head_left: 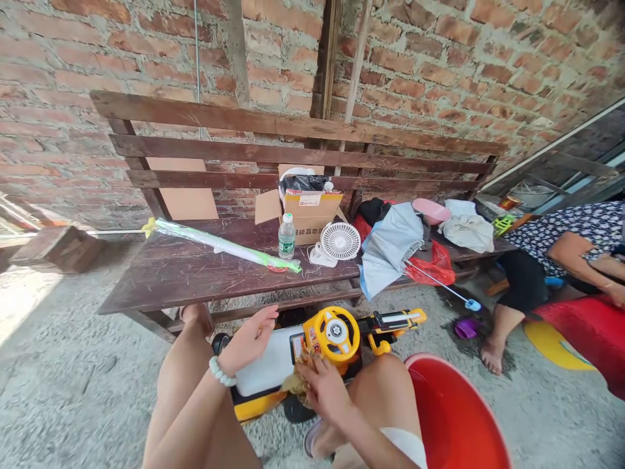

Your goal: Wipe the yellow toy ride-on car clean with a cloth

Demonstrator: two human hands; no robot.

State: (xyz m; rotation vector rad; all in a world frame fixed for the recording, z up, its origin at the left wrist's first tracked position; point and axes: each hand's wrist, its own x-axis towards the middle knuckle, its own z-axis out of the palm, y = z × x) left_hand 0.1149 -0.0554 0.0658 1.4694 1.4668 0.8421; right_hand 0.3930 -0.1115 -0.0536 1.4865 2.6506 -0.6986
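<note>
Head view: my left hand (249, 340) is hovering open, holding nothing, above the toy car (263, 362), while my right hand (322, 387) is curling around a crumpled tan scrap (299, 381) at lower middle.

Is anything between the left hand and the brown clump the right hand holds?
Nothing visible: the left hand hangs clear of the brown clump held in the right hand; the toy car lies below them.

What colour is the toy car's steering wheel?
The steering wheel is yellow with a black and silver middle; it shows best in the head view.
</note>
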